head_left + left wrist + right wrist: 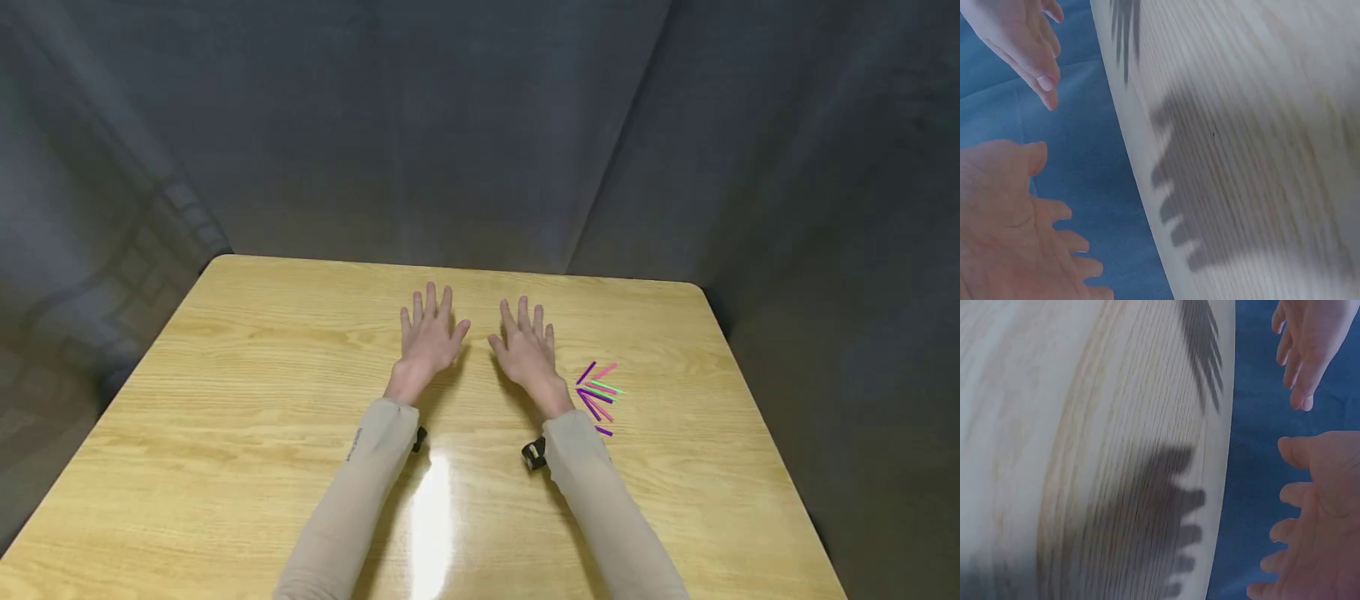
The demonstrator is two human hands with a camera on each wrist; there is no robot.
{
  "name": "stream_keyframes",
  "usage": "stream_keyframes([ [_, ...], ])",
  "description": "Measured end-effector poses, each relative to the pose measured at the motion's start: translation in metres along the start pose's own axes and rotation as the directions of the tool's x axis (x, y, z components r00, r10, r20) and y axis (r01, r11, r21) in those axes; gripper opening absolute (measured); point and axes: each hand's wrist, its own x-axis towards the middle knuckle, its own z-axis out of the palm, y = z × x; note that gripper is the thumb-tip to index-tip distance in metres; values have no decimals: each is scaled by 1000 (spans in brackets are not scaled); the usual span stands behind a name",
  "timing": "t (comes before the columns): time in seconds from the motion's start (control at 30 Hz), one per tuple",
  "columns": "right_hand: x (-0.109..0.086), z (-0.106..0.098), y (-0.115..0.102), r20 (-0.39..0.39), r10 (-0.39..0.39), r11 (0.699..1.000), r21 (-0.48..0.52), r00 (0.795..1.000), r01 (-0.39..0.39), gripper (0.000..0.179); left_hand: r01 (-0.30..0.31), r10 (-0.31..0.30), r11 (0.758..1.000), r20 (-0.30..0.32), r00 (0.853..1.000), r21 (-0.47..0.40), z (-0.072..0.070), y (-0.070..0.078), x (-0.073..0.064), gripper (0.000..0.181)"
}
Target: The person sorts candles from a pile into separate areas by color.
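Observation:
My left hand (430,340) hovers over the table with its fingers spread and nothing in it. Beside it, my right hand (527,352) is held the same way, palm down, thumb toward the left one. Both cast shadows on the wood. In the left wrist view the left palm (997,219) shows bare, and in the right wrist view the right palm (1329,519) is bare too. Just right of the right wrist lies a loose fan of thin purple, pink and green sticks (597,393). One purple stick (603,431) is partly hidden by the right sleeve.
The wooden table (247,375) has rounded far corners. Dark curtains (450,142) hang close behind it and along both sides. A black wrist camera (534,454) juts out below the right sleeve. Light glares off the near part of the tabletop.

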Motion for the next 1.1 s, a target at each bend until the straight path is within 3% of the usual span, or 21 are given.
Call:
stream_keyframes([
  [0.27,-2,-2,1,-13,0,1000,29,1000,1,67,-26,27,999,9,1000,-31,-3,5,-2,66],
  [0.47,-3,-7,-3,-31,-3,998,70,1000,5,69,-67,66,996,-21,998,-57,-9,9,-2,65],
  [0.7,-9,-10,-4,-38,3,994,108,999,1,71,-89,86,990,-24,996,-114,-8,14,-10,64],
  [0.93,-17,-16,4,-90,-18,992,127,996,30,66,-161,148,950,-66,987,-266,-7,20,-15,63],
  [1.1,-25,-22,10,-107,-39,990,131,994,53,57,-210,190,925,-91,977,-316,-7,21,-18,62],
])
